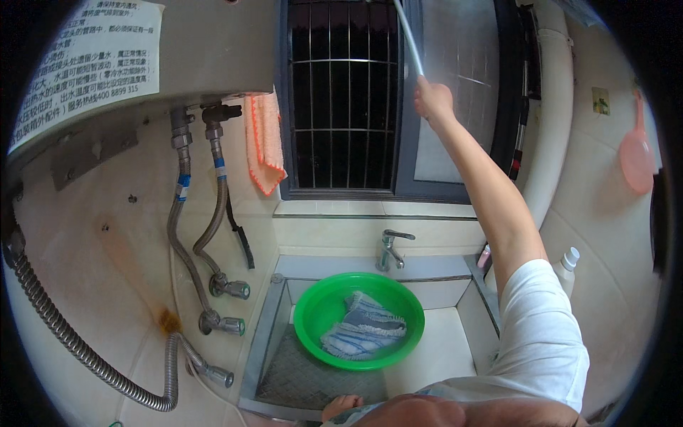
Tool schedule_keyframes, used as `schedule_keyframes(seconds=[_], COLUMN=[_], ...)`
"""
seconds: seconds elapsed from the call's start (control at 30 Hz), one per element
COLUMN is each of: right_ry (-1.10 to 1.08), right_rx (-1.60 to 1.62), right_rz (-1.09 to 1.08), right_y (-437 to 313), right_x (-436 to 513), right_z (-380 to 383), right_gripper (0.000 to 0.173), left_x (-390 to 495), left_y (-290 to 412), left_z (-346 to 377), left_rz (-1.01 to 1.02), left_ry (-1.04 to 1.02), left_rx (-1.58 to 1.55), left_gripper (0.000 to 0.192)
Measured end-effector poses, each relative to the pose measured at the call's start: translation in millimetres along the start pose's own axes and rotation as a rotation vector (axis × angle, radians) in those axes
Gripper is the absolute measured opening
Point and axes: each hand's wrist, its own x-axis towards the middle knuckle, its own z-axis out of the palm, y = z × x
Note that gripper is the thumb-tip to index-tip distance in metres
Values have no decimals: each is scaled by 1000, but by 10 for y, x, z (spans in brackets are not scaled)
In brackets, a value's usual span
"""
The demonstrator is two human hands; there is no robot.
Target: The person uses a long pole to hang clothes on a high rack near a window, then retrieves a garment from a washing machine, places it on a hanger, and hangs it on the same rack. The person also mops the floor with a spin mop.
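My right hand [434,101] is raised in front of the window, closed around the lower end of a pale, slim pole [410,40]. The pole slants up and leaves the picture at the top, so its far end is hidden. Low in the view, my left hand [341,408] rests at the front rim of the sink [288,411], partly hidden by my body. Before me a round green plastic basin [305,320] sits in the sink. Inside it lies a crumpled blue-and-white striped cloth [365,331].
A chrome faucet [392,250] rises behind the basin. On the left are a water heater [213,48], braided hoses [179,229] and angle valves [229,288]. An orange towel [264,144] hangs beside the barred window [344,107]. A white bottle [566,269] and pink ladle [637,155] are right.
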Motion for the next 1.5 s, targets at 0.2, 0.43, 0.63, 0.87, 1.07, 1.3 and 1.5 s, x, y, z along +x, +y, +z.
schedule_keyframes(seconds=[0.2, 0.43, 0.63, 0.87, 1.07, 1.3, 1.5], right_ry=[-27, -16, -90, 11, 51, 106, 144], right_rx=[-110, -107, -52, -254, -415, -587, -619], right_rz=[-61, -44, -3, -168, -253, -347, -312], right_y=[-92, 98, 388, 810, 870, 659, 526], right_x=[139, -400, -987, -1658, -2258, -2845, -3568], right_z=[-60, -173, -317, -693, -1111, -1795, -2497], right_gripper=[36, 36, 36, 39, 29, 16, 13], left_x=[-78, -79, -336, -120, -294, -125, 255], left_y=[168, 490, 918, 575, 936, 1516, 2778], left_z=[-142, -583, -677, -562, -726, -953, -1298], left_rz=[168, 363, 422, 499, 317, 284, 636], left_ry=[126, 14, 500, 270, 296, 459, 361], left_rx=[-14, -79, 29, -86, -35, -268, -557], left_gripper=[28, 19, 16, 15, 14, 21, 22])
